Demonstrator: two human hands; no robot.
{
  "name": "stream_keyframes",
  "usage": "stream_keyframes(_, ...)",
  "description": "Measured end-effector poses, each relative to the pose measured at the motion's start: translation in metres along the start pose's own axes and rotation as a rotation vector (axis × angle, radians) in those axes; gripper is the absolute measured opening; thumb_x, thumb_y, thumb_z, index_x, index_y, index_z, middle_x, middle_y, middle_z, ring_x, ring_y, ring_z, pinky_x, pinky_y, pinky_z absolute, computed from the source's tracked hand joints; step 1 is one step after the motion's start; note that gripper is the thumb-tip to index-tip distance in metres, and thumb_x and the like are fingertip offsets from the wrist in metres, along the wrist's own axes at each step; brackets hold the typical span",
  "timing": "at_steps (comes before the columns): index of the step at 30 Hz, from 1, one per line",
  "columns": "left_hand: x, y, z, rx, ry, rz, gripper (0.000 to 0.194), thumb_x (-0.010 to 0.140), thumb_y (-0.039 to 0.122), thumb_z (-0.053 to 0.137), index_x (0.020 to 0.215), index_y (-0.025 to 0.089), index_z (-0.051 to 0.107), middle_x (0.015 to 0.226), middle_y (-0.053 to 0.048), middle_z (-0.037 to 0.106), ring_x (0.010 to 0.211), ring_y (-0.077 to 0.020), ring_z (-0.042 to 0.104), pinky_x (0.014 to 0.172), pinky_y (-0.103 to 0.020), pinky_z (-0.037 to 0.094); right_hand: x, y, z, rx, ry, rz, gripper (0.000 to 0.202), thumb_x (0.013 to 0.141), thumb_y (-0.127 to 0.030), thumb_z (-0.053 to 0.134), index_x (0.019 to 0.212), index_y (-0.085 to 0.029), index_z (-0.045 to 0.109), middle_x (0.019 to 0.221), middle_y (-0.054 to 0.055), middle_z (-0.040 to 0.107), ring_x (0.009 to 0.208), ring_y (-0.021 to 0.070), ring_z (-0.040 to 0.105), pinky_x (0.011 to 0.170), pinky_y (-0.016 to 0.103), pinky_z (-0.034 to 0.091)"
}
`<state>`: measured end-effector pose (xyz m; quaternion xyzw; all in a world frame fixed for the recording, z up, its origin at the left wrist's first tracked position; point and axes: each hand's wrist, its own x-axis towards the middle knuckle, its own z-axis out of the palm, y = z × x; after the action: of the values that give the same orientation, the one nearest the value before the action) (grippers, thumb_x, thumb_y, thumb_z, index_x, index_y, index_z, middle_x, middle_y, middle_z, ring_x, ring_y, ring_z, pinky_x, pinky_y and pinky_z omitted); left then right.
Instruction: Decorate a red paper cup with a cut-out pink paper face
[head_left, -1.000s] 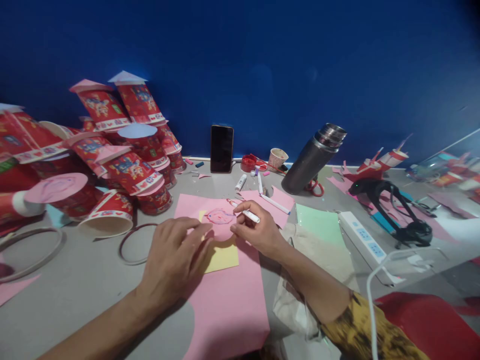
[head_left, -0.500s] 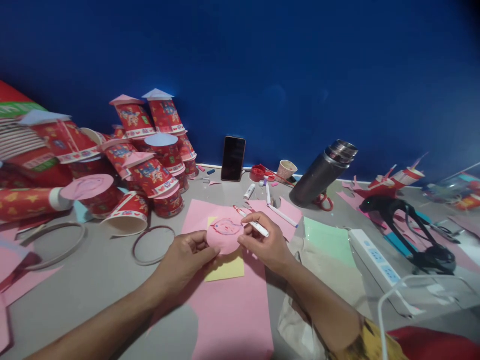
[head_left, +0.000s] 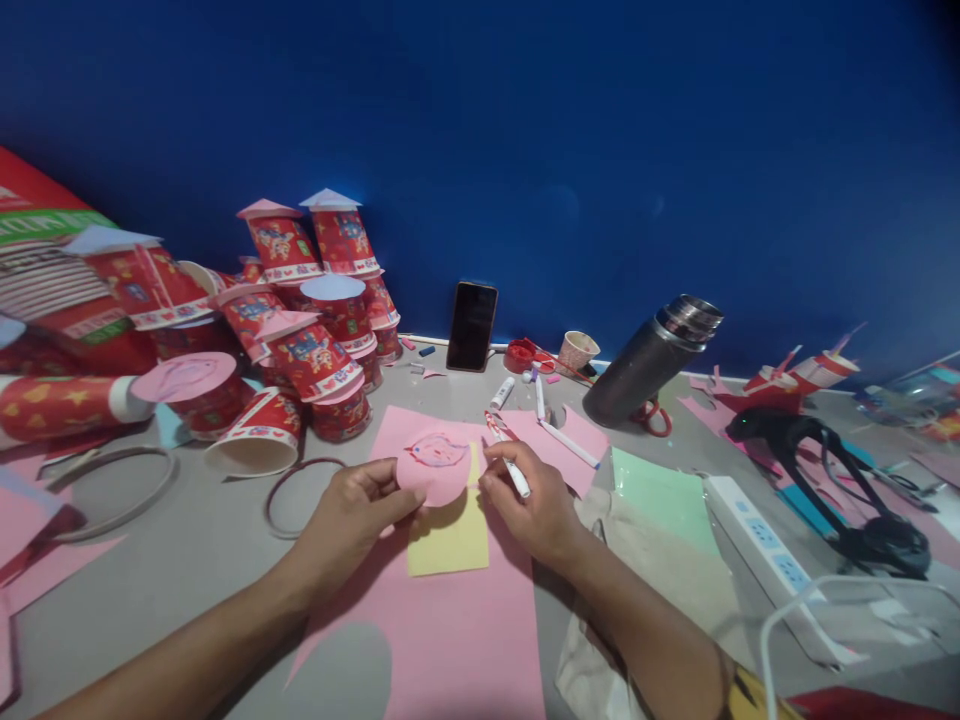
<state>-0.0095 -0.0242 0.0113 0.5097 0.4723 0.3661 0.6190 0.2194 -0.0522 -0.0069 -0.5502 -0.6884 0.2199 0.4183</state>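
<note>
Pinched at its left edge, a round pink paper disc (head_left: 435,482) is held up by my left hand (head_left: 360,510). Red and blue marker lines form a drawing on the disc. My right hand (head_left: 536,505) is closed around a white marker (head_left: 517,480), just right of the disc and apart from it. Beneath both lies a yellow sticky note (head_left: 450,545) on a large pink paper sheet (head_left: 465,640), which has a rounded cut-out at its lower left.
Stacked red paper cups (head_left: 307,355) with paper tops crowd the left. A phone (head_left: 472,325) leans at the wall. A dark thermos (head_left: 649,365), a power strip (head_left: 757,540), green paper (head_left: 664,500) and a black strap-like device (head_left: 832,480) lie rightward. Loose markers (head_left: 538,395) rest behind.
My left hand has drawn the pink disc slightly left, away from my right hand. The marker has turned more upright in my right hand. The whole view has shifted a little.
</note>
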Motion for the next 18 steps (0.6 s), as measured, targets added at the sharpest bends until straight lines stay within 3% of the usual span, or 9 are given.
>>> stream_keyframes(18,0.0015,0.0000,-0.0066,0.024,0.007,0.021,0.027,0.073,0.044,0.080,0.070,0.018,0.076,0.060,-0.005,0.068,0.059,-0.0176,0.057,0.058,-0.029,0.045,-0.0003,0.0020,0.0001,-0.113,-0.042,-0.118,0.022,0.095,-0.025,0.062,0.115,-0.024,0.071,0.102,0.006,0.080,0.091,0.0225,0.076,0.084,0.033,0.058)
